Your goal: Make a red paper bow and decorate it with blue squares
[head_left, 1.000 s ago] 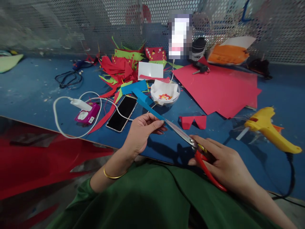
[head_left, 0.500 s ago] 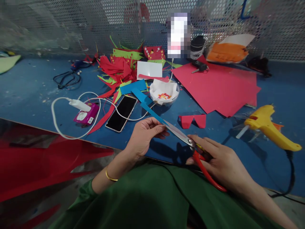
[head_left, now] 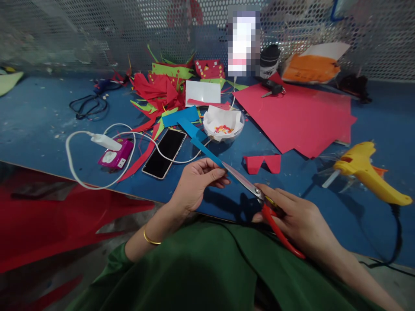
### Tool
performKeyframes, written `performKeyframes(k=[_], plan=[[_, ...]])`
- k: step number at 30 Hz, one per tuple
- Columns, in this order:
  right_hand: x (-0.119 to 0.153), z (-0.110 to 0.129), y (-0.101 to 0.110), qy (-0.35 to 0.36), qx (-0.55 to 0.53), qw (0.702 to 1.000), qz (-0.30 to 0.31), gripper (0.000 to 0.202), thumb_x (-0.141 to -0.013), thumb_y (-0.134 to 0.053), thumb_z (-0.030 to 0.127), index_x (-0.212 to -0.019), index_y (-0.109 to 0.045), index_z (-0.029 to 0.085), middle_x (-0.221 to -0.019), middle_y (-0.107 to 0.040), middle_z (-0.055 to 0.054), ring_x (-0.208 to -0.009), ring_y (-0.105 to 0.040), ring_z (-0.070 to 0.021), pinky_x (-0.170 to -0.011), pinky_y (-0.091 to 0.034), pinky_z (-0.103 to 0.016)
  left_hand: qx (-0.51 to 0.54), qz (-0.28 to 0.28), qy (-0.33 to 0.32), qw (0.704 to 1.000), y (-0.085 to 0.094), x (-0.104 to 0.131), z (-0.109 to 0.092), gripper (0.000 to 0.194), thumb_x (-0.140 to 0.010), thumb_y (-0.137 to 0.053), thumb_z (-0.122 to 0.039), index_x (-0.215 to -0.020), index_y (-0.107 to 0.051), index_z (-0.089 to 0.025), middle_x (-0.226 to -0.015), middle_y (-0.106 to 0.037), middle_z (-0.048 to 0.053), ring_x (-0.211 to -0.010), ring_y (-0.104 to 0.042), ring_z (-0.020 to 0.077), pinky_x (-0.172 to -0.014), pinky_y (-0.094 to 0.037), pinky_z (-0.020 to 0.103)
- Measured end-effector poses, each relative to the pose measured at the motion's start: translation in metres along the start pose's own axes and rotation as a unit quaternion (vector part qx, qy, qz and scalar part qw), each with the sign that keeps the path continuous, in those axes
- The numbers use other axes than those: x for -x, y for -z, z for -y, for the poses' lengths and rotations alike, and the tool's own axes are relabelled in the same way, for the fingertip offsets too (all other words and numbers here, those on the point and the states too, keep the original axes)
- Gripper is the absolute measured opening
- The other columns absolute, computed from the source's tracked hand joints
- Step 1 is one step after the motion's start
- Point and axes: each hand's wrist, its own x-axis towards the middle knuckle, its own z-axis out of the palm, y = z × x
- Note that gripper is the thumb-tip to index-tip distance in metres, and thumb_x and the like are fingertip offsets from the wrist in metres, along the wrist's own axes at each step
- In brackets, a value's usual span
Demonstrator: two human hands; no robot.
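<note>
My left hand [head_left: 202, 179] pinches a narrow blue paper strip [head_left: 207, 151] between thumb and fingers. My right hand [head_left: 296, 214] is wrapped round the red handles of a pair of scissors [head_left: 244, 182]. Their blades point up and left, with the tips at the strip beside my left fingertips. Just beyond the scissors a small red paper piece with a notched edge [head_left: 262, 164] stands on the table. Past my left hand lie a phone [head_left: 164, 153] and more blue paper [head_left: 180, 116]. A paper-lined clear bowl [head_left: 223, 123] holds tiny red and orange bits.
Red sheets [head_left: 298, 116] with a key [head_left: 272, 88] on them lie at the back right. A yellow glue gun [head_left: 369, 172] rests at the right. A purple power adapter [head_left: 116, 154] with a looping white cable sits at the left. Red scraps [head_left: 155, 93] are heaped behind.
The scissor blades have closed slightly on the blue strip. Both hands stay in nearly the same place. The view has shifted a little.
</note>
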Motion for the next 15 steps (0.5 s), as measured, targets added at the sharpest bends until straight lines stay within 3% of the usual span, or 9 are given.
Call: performKeyframes(k=[6,10,15], plan=[[-0.001,-0.001,0.001,0.012,0.007,1.000,-0.014,0.041,-0.097,-0.055,0.049,-0.123,-0.066,0.018,-0.077,-0.070,-0.002,-0.061,-0.068,-0.0143,-0.058,-0.055,-0.021,-0.012,-0.005,0.004,1.000,0.001,-0.001,-0.003,0.027,-0.068,-0.086,-0.029,-0.074,-0.064,-0.015,-0.066,-0.072,0.001,-0.062,-0.071,0.0150,-0.057,-0.055,0.022],[-0.002,0.001,0.003,0.031,0.024,0.999,-0.034,0.042,-0.098,-0.053,0.048,-0.119,-0.068,0.015,-0.076,-0.070,-0.002,-0.059,-0.068,-0.0139,-0.058,-0.055,-0.021,-0.030,-0.014,-0.035,0.999,0.006,-0.002,-0.011,0.028,-0.069,-0.086,-0.032,-0.076,-0.066,-0.015,-0.068,-0.072,0.001,-0.067,-0.072,0.0157,-0.057,-0.055,0.022],[-0.001,0.000,0.002,0.028,0.019,0.999,-0.032,0.044,-0.098,-0.054,0.049,-0.121,-0.066,0.015,-0.080,-0.071,-0.003,-0.063,-0.070,-0.0143,-0.058,-0.056,-0.021,-0.051,-0.024,-0.064,0.996,0.009,-0.004,-0.018,0.028,-0.069,-0.086,-0.030,-0.071,-0.062,-0.015,-0.062,-0.070,-0.001,-0.059,-0.070,0.0134,-0.055,-0.055,0.021]])
